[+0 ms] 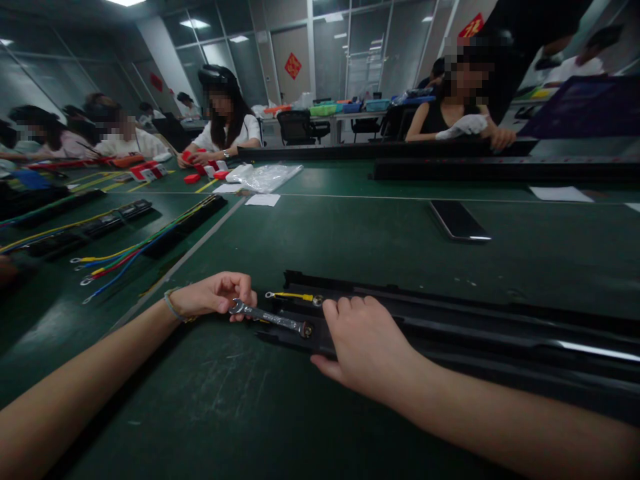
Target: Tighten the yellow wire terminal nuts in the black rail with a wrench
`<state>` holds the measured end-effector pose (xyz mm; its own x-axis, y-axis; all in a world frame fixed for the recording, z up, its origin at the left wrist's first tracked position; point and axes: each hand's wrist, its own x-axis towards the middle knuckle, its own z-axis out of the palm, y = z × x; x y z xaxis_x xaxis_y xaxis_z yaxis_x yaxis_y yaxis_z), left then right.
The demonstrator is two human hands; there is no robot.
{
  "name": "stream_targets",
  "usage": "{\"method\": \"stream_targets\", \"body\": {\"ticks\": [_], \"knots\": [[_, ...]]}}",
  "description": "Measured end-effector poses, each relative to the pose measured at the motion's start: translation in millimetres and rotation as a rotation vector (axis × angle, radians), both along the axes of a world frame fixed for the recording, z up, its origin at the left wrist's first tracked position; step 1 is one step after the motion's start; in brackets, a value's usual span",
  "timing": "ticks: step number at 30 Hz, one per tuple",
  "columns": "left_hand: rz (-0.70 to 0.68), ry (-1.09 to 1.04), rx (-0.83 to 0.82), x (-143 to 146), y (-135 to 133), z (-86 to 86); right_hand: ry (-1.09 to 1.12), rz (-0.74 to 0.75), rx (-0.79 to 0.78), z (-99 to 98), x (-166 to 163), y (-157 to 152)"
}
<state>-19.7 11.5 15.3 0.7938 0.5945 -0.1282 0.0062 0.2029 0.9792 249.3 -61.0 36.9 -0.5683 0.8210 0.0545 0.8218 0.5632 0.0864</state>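
Note:
A combination wrench [273,320] lies slanted over the near end of a long black rail-like housing [475,327]. Its ring end sits around a small bolt or nut [309,330] there. The fingers of my left hand [223,293] are curled at the wrench's open-jaw end, closed on it. My right hand [367,343] grips across the housing just right of the bolt, with the thumb at its near edge; part of the housing is hidden under the palm. A short yellow wire [294,297] with a ring terminal at its free end lies beside the wrench, fastened at a second bolt [318,301].
A phone [460,221] lies beyond the housing. To the left are black strips [187,225] with coloured wires. Plastic bags [273,177], red parts [193,179] and more black rails [500,171] lie farther back. Several people sit around the green table [210,413].

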Motion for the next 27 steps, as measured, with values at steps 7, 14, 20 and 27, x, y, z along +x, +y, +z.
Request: {"method": "stream_targets", "body": {"ticks": [7,14,20,27], "knots": [[-0.064,0.026,0.013,1.9,-0.1,0.3,0.034,-0.004,0.001,0.1,0.3,0.8],[0.027,-0.036,0.094,5.8,-0.2,-0.6,0.01,0.0,0.004,-0.5,0.7,0.5],[0.085,-0.036,0.079,4.2,0.2,-2.7,0.013,-0.006,0.006,-0.1,0.7,0.8],[0.071,-0.043,0.06,2.5,0.5,-3.9,0.003,-0.002,-0.006,1.2,0.1,0.1]]}}
